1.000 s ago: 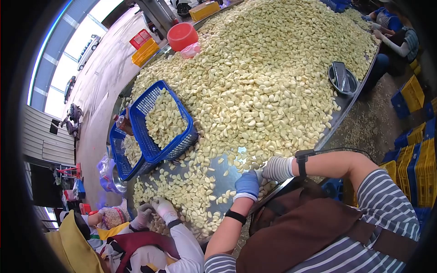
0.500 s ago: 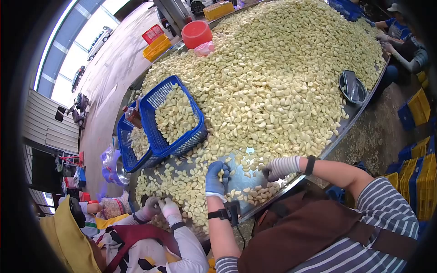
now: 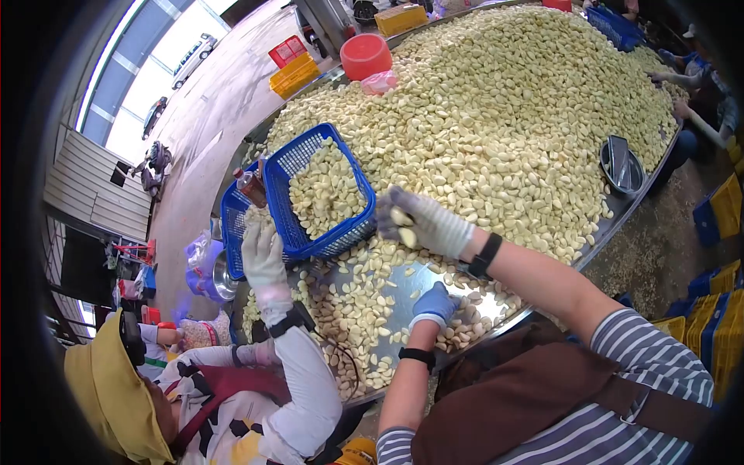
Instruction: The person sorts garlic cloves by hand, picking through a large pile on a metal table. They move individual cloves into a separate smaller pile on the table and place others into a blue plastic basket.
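Observation:
My right hand [image 3: 422,223], in a white glove with grey fingers, is closed around a few pale cloves just right of the front blue basket [image 3: 319,194]. That basket holds a heap of cloves. My left hand [image 3: 435,304], in a blue glove, rests low over the metal tabletop [image 3: 403,293] beside loose cloves; its fingers are mostly hidden. A large pile of pale cloves [image 3: 496,147] covers much of the table. Behind the front basket sits another blue basket [image 3: 235,225] with cloves and a bottle [image 3: 249,188].
A co-worker in a yellow hat [image 3: 105,387] works at the left, one gloved hand [image 3: 264,260] at the rear basket. A red tub [image 3: 366,56] stands at the far edge, a metal bowl with a dark object [image 3: 622,165] at the right. Other people's arms show at upper right.
My right hand has moved left and up toward the front basket, with cloves in it. My left hand has shifted right. The co-worker's hand has risen to the rear basket. The view has shifted slightly.

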